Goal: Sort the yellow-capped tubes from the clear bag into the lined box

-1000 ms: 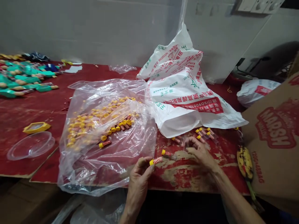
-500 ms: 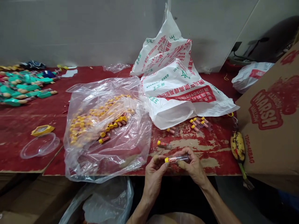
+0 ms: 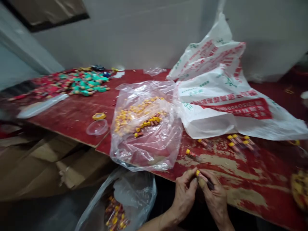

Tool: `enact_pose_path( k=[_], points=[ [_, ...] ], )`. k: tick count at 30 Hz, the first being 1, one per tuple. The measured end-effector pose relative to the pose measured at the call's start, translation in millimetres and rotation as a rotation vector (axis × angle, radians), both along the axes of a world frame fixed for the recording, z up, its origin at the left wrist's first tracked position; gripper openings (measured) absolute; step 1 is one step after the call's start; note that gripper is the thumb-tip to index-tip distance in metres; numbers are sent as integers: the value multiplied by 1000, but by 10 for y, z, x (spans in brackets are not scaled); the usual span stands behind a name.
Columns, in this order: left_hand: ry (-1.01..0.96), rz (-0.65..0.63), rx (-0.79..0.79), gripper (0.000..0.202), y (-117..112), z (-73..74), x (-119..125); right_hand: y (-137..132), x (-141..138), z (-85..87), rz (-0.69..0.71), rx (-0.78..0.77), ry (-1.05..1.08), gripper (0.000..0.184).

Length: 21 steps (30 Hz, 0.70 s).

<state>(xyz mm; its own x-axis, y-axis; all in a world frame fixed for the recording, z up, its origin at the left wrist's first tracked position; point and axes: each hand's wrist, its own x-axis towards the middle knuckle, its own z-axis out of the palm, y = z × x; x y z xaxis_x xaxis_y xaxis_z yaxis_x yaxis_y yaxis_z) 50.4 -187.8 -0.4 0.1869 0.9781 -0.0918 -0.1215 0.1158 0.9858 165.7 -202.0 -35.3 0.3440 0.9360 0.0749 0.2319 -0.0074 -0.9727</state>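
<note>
Both hands meet at the near edge of the worn red table (image 3: pixel 77 112), pinching one small clear tube with a yellow cap (image 3: pixel 201 175). My left hand (image 3: pixel 185 194) has its fingertips at the yellow cap end. My right hand (image 3: pixel 215 197) closes round the tube's body. Another capped tube (image 3: pixel 191 154) lies on the table just beyond the hands, and several more (image 3: pixel 237 142) lie to the right. A clear plastic bag (image 3: pixel 146 128) holding many yellow-capped tubes sits left of the hands.
A white printed sack (image 3: pixel 216 93) lies behind the tubes. A clear lid (image 3: pixel 97 127) and a yellow piece (image 3: pixel 98 115) rest to the left. Green packets (image 3: pixel 84 83) cover the far left. Under the table edge hangs a plastic bag with tubes (image 3: pixel 117 208), beside cardboard boxes (image 3: pixel 53 163).
My view has swung left and down, so the cardboard box on the right is gone. The hands still hold the tube together, now lower and closer to the table edge.
</note>
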Motion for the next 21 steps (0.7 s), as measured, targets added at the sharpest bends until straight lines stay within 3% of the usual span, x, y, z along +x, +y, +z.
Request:
enact_pose_path(
  k=[3,5,8,9,10,13,15,18,21],
  points=[
    [141,31,164,24,164,96,-130,138,100,-41,82,-14,-97,36],
    [336,187,327,22,364,151,-338,267,287,-88,78,0,-278,42],
    [822,475,470,24,798,189,-858,448,659,-200,-10,93,-684,52],
    [1059,526,465,22,962,186,-1065,489,773,-242,-19,133,-812,54],
    [1129,550,443,21,1123,174,-1273,516,871,-281,-28,170,-922,55],
    [1210,549,398,21,1531,84,-1792,540,1022,-342,-54,237,-1115,47],
    [1240,514,391,21,1705,-5,-2002,580,1013,-317,-73,274,-1139,40],
    [1261,489,410,23,1808,-113,-2126,833,915,-188,-63,344,-1103,35],
    [1235,530,439,26,1719,-134,-2039,1364,788,-14,42,268,-1072,34]
  ],
)
